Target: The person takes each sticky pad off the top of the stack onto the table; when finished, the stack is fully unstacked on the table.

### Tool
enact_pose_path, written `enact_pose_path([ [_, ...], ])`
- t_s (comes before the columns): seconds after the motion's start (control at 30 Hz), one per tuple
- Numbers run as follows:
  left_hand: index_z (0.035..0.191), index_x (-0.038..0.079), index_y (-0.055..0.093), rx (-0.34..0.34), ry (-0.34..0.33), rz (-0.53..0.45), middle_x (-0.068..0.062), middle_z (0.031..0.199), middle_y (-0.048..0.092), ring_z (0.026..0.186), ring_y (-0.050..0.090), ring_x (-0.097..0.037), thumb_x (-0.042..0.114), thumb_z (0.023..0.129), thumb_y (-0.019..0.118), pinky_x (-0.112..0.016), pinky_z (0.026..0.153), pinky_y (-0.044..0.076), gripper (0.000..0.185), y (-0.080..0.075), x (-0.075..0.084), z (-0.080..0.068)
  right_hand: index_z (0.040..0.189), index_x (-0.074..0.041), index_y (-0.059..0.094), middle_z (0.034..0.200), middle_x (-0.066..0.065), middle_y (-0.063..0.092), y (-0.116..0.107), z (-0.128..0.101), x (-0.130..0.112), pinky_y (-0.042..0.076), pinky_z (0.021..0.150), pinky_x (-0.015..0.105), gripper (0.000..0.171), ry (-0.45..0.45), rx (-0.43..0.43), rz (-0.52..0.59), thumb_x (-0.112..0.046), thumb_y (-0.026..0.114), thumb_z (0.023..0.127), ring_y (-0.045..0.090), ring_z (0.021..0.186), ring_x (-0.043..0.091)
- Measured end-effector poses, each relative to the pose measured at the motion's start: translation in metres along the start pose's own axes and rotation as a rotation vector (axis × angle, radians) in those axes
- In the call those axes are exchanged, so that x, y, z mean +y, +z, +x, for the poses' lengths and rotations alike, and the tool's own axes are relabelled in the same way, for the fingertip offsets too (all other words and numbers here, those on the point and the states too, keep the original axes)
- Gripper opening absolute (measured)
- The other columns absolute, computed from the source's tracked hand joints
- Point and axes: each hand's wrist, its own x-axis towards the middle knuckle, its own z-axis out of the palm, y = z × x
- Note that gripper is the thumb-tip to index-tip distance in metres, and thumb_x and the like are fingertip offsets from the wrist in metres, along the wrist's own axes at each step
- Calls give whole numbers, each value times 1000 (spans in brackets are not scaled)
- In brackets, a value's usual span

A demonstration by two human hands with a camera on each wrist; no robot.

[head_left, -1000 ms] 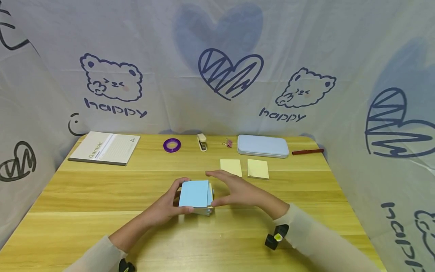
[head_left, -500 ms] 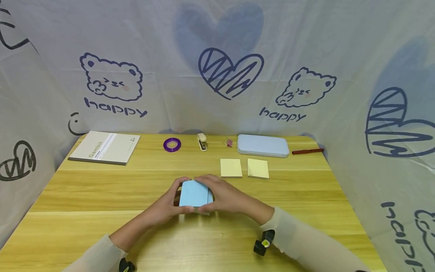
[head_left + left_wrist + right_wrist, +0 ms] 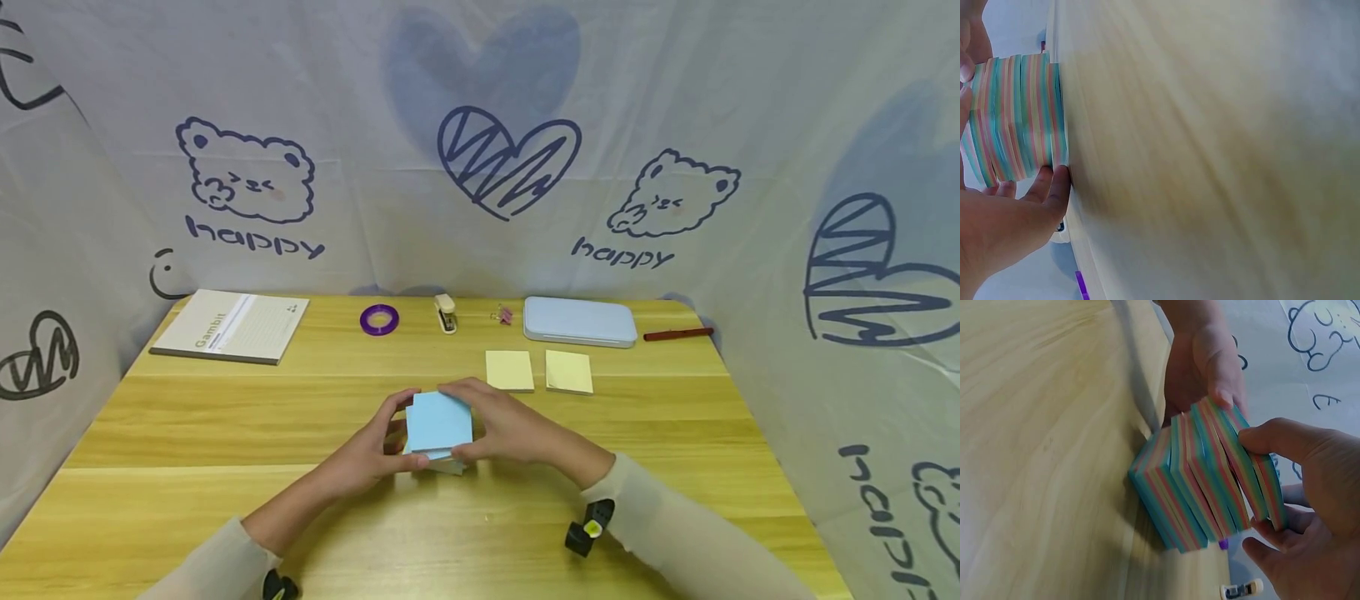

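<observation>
Wooden worktop (image 3: 225, 442), with a left hand (image 3: 366, 454) and a right hand (image 3: 517, 427) on one stripy paper stack (image 3: 1022, 119).
The left fingers wrap round the stack's left side; the right fingers pinch its top bit from the right. Behind the stack, to its right, lie two yellow pads (image 3: 510, 371). Farther behind it sit a purple tape ring (image 3: 367, 320) and a small stapler (image 3: 446, 315).

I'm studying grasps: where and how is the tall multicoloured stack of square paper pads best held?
Probably grip the stack low, across its near and far sides, coming in from left and right. Its pads sit staggered, with some gaps between, so pinching high might lift only the upper ones.
</observation>
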Motion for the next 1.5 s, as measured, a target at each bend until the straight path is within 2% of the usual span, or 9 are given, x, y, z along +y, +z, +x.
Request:
enact_pose_path([
  [0.1, 161, 16, 19, -10, -12, -34, -28, 165, 19, 148, 30, -52, 25, 95, 77, -58, 113, 42, 89, 0, 0, 0, 157, -8, 41, 156, 9, 45, -4, -4, 5, 49, 106, 44, 84, -2, 16, 11, -25, 85, 87, 53, 133, 25],
  [0.2, 159, 15, 24, -22, 0, -57, -34, 159, 27, 145, 34, -53, 22, 95, 77, -47, 105, 51, 83, 0, -1, 0, 157, -10, 42, 156, 7, 45, -9, -10, 11, 48, 107, 45, 83, 9, 29, 21, -25, 85, 87, 52, 133, 24],
  [0.27, 157, 15, 26, -22, 11, -62, -33, 157, 31, 145, 36, -52, 21, 95, 77, -43, 102, 52, 80, 0, -2, 0, 156, -10, 42, 155, 7, 46, -13, -15, 15, 47, 109, 46, 82, 22, 39, 35, -25, 85, 87, 51, 134, 24],
  [0.5, 157, 13, 28, 11, -11, -17, -28, 156, 38, 149, 30, -51, 24, 94, 78, -60, 113, 42, 82, 1, -2, -1, 157, -11, 41, 156, 9, 45, -28, -34, 33, 43, 113, 52, 83, 80, 87, 50, -21, 85, 87, 47, 140, 29],
  [0.57, 158, 14, 28, 17, -20, -8, -27, 156, 39, 149, 29, -51, 26, 94, 78, -61, 114, 39, 82, 1, -2, -2, 158, -12, 40, 158, 10, 43, -33, -41, 41, 43, 113, 54, 84, 103, 101, 51, -21, 85, 87, 46, 140, 30],
  [0.83, 156, 13, 28, 5, -7, -24, -28, 151, 42, 143, 39, -49, 23, 94, 78, -46, 106, 49, 80, 1, -3, -1, 159, -9, 38, 158, 18, 39, -56, -67, 83, 41, 115, 56, 85, 184, 159, 132, -16, 84, 87, 45, 139, 37],
  [1.1, 156, 13, 29, 9, -4, -14, -29, 152, 41, 145, 36, -51, 24, 94, 78, -52, 107, 48, 80, 1, -3, 0, 159, -5, 36, 160, 22, 35, -78, -94, 129, 35, 117, 62, 86, 270, 232, 127, -19, 83, 89, 37, 144, 43],
  [1.33, 157, 12, 29, 13, -8, -7, -29, 152, 41, 144, 37, -51, 24, 94, 78, -51, 107, 48, 81, 1, -2, 0, 160, -3, 30, 165, 24, 24, -98, -119, 170, 32, 118, 64, 86, 366, 267, 119, -18, 80, 92, 24, 151, 46],
  [1.5, 157, 13, 29, 9, -8, -12, -28, 152, 41, 144, 37, -50, 23, 94, 78, -50, 106, 48, 81, 1, -1, 1, 159, 0, 30, 163, 29, 25, -108, -132, 194, 31, 117, 66, 87, 424, 290, 102, -19, 80, 92, 28, 148, 50],
])
